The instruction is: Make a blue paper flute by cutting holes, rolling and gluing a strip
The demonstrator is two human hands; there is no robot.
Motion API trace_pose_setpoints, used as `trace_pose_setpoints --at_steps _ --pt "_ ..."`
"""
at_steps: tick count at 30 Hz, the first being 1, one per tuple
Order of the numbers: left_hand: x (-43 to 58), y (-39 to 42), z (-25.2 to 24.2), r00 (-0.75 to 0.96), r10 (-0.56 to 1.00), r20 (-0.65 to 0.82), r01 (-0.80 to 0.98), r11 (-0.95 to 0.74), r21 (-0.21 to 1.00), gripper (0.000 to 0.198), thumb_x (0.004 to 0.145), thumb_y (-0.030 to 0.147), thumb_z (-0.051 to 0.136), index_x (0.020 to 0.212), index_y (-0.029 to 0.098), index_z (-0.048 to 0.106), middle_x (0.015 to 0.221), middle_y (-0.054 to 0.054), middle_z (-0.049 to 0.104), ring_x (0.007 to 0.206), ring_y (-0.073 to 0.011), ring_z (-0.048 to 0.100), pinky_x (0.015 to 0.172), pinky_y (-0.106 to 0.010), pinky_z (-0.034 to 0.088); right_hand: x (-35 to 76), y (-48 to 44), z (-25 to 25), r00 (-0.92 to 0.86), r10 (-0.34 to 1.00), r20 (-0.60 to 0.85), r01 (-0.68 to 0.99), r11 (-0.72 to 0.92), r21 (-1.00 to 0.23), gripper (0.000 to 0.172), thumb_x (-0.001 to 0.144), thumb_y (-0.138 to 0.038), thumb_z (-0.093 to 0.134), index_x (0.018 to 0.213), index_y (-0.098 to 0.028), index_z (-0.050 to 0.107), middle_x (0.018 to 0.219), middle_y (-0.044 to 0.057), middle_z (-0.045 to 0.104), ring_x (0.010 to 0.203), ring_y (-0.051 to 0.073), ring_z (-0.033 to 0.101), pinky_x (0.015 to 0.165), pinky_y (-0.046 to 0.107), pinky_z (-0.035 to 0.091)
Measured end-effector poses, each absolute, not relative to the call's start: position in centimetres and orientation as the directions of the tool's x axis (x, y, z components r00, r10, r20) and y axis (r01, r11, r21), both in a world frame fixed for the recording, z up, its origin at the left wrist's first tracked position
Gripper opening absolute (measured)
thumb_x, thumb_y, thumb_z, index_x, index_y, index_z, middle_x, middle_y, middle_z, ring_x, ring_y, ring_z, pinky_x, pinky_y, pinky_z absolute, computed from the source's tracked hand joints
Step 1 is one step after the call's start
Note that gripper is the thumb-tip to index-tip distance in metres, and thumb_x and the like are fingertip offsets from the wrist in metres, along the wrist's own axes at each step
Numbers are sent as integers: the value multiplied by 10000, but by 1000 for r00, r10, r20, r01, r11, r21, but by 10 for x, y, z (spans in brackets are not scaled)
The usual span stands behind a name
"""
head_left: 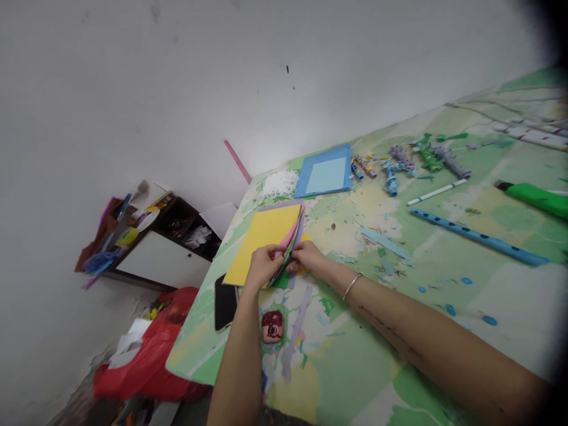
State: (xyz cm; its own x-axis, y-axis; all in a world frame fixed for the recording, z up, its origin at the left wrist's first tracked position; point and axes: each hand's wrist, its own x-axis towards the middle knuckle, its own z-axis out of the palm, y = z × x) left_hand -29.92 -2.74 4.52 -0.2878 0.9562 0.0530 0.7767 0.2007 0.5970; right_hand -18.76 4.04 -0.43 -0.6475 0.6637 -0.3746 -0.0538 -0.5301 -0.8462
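A stack of coloured paper (261, 236) lies on the table, a yellow sheet on top and pink, purple and green edges fanned out at its right side. My left hand (265, 264) is closed on the near right corner of the stack, lifting some sheets. From the right, my right hand (307, 257) pinches at the same fanned edges; the fingertips are partly hidden by paper. Under the stack's near left corner lies a black phone (225, 303). A small dark red and pink case (272, 326) sits just below my left hand, beside a purple paper strip (297, 334).
Farther back are white paper shreds (280, 184) and blue sheets (305, 177). Rolled paper pieces (391, 177), a white pen (437, 192), a spotted blue paper strip (479, 236) and a green cutter (539, 197) lie to the right among scraps. A cabinet (162, 260) stands left of the table.
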Motion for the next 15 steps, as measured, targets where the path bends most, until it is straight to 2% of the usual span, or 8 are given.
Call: trace_pose_setpoints --at_steps 5,9,15 --pt "-300 -26 44 -273 962 4 698 195 689 322 677 97 490 939 107 678 860 -75 699 748 -158 643 671 -224 490 -186 40 -4 -646 666 -374 -41 -519 -854 214 691 27 445 774 -79 611 549 43 636 427 130 604 483 220 534" --pt "-303 -26 42 -244 970 -2 685 173 708 324 685 93 486 945 116 678 901 -75 697 798 -167 645 722 -238 493 -187 40 -4 -648 659 -382 -40 -531 -847 171 722 -6 446 758 -74 599 538 52 628 434 145 611 461 224 530" --pt "-305 -27 45 -258 966 -31 620 190 761 322 681 114 503 954 111 674 870 -67 700 726 -150 640 645 -222 493 -189 42 -3 -685 626 -372 -43 -545 -838 77 735 -57 505 761 -56 577 547 76 628 462 154 624 466 205 532"
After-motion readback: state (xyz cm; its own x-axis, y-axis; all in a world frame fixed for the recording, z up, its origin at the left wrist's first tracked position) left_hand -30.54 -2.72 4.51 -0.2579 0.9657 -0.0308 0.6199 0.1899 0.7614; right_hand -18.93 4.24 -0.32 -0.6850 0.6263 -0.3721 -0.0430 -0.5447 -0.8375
